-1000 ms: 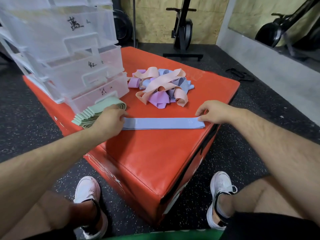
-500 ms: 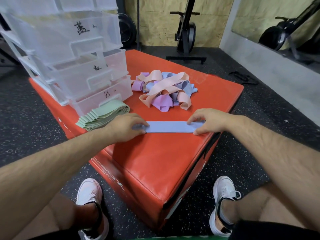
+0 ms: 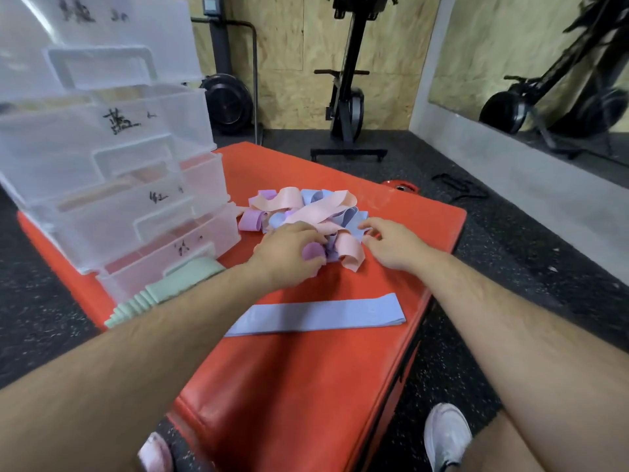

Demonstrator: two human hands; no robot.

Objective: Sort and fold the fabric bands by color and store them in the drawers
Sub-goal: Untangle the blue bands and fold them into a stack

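Clear plastic drawer unit (image 3: 102, 172) at 10 o'clock on the red padded box (image 3: 306, 386), drawers stacked, each stepped out past the one above, black handwritten labels on the fronts. Green band stack (image 3: 163, 291) touches the bottom drawer front at 9 o'clock: pale mint, folded flat, layers stepped at the near end, long axis on the 8-to-2 line, partly under the left forearm. Left hand (image 3: 289, 253) at the box centre, back up, fingers curled round a purple band (image 3: 311, 254), a small rounded loop at the near edge of the pile. Band pile (image 3: 306, 209) at 12 o'clock on the box top: loose tangle of peach, lilac-purple and light blue loops, peach strips crossing on top, no clear axis. Flat blue band (image 3: 316, 316) at 6 o'clock from the pile, near the front edge, apart from both hands: periwinkle, doubled flat, smooth, long axis roughly 9-to-3, right end tipped slightly toward 2, left end hidden behind the left forearm. Right hand (image 3: 391, 247) at 3 o'clock from the pile, palm down, fingers loosely spread and slightly bent, tips touching a blue loop at the pile's right edge; motion blur, grip not clear. White shoes (image 3: 446, 434) on the dark speckled floor at 5 and 7 o'clock.
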